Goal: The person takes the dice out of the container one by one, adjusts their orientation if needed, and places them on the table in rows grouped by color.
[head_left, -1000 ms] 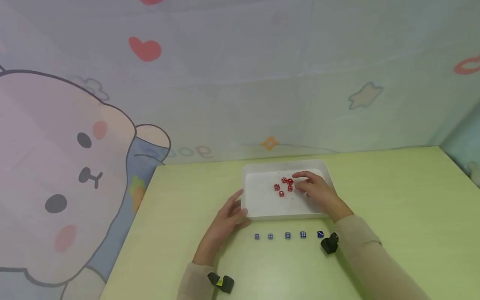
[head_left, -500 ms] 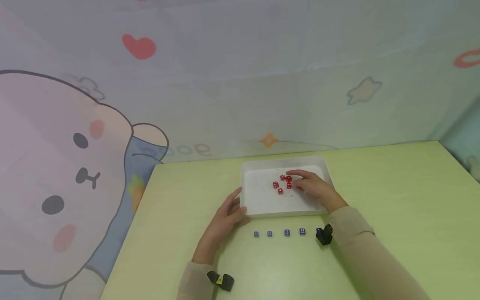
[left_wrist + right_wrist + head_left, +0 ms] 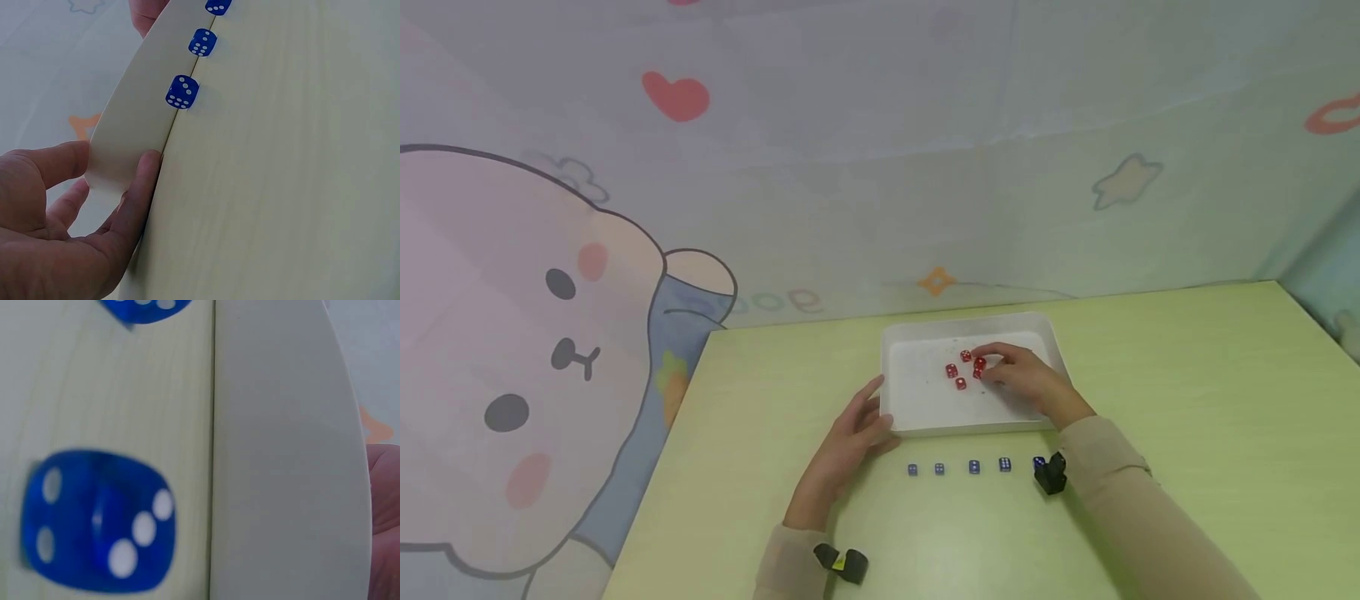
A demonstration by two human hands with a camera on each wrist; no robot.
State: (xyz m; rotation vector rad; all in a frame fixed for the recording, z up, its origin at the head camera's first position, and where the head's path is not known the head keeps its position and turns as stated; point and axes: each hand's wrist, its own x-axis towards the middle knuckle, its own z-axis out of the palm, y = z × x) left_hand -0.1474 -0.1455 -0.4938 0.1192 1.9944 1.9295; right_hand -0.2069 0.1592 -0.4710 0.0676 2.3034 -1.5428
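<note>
In the head view my right hand point(image 3: 1026, 379) reaches into the white tray point(image 3: 917, 408). Its thumb and index finger pinch two touching red dice point(image 3: 980, 364), partly hidden by the thumb. Other red dice point(image 3: 951, 371) lie loose to their left on the tray floor. At the tray's front left corner my left hand point(image 3: 846, 442) rests with its fingers fairly straight against the walls. The left wrist view shows the fingers of my left hand point(image 3: 75, 231) touching the tray's outer wall point(image 3: 128, 119). The right wrist view barely catches a hand at its right edge.
A row of blue dice point(image 3: 974, 467) lies along the tray's front, spaced apart. One blue die point(image 3: 100, 519) sits close under the right wrist camera. The pale green table point(image 3: 1187, 400) meets a printed cloth backdrop point(image 3: 850, 208) behind.
The right hand has moved left to the red dice, and its thumb and index finger have closed. One red die has shifted slightly toward me. The left hand stays at the tray corner.
</note>
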